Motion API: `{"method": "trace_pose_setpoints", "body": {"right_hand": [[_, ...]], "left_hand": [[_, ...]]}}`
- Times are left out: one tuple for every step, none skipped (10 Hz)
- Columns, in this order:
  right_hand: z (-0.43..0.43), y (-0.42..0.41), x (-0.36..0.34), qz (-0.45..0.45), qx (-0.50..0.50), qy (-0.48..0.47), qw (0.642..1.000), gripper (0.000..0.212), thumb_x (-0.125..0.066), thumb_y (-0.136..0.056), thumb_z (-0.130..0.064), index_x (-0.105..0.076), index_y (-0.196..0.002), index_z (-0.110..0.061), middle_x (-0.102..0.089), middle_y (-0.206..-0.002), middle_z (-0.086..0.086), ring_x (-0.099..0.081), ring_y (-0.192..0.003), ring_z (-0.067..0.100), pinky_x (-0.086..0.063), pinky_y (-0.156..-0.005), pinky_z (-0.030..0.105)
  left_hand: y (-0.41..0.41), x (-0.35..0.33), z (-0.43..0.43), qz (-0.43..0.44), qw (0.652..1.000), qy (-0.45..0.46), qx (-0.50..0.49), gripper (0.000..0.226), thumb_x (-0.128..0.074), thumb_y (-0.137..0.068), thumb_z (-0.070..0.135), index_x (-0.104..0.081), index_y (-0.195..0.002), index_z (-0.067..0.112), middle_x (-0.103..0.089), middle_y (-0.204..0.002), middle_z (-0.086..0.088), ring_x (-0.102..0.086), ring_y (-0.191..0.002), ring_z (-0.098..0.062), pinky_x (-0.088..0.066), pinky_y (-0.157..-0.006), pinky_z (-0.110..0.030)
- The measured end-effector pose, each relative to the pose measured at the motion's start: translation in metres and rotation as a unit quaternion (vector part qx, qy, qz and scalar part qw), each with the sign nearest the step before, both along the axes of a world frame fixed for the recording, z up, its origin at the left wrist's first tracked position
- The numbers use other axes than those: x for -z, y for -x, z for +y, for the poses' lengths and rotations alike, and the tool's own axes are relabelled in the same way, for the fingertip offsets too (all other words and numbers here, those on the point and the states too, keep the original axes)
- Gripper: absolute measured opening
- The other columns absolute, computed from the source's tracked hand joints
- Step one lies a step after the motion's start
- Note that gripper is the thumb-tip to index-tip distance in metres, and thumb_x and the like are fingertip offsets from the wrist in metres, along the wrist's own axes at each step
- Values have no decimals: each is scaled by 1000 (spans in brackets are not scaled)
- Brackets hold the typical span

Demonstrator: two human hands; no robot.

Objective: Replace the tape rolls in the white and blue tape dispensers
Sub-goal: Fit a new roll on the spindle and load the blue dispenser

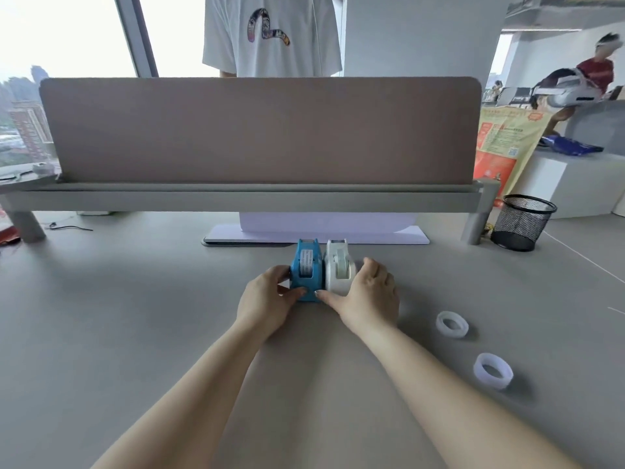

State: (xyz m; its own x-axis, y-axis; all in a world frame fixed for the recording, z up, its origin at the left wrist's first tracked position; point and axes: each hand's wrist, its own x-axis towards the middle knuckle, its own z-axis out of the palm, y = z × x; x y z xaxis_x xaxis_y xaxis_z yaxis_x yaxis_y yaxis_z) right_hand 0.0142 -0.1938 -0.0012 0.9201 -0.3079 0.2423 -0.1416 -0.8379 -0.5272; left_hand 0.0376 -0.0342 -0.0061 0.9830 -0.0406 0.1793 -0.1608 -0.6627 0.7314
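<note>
On my feed the grey desk point(135, 316) fills the view, with a brown divider panel point(260, 130) across its far edge and a black mesh pen cup point(522, 222) at far right. Mid-desk, the blue dispenser point(306, 270) and white dispenser point(339, 269) stand touching side by side, each holding a roll. My left hand point(267, 299) cups the blue one and my right hand point(368, 296) the white one, fingers loosely curled against them, while two loose tape rolls point(452, 324) point(492, 370) lie flat, well apart to the right.
</note>
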Motion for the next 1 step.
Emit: {"method": "trace_pose_setpoints", "body": {"right_hand": [[-1, 0, 1, 4, -9, -15, 1000, 99, -71, -62, -63, -30, -132, -6, -43, -136, 12, -40, -126, 32, -35, -99, 37]], "left_hand": [[-3, 3, 0, 6, 1000, 5, 4, 48, -70, -80, 29, -56, -125, 25, -63, -128, 7, -64, -88, -10, -46, -79, -25]]}}
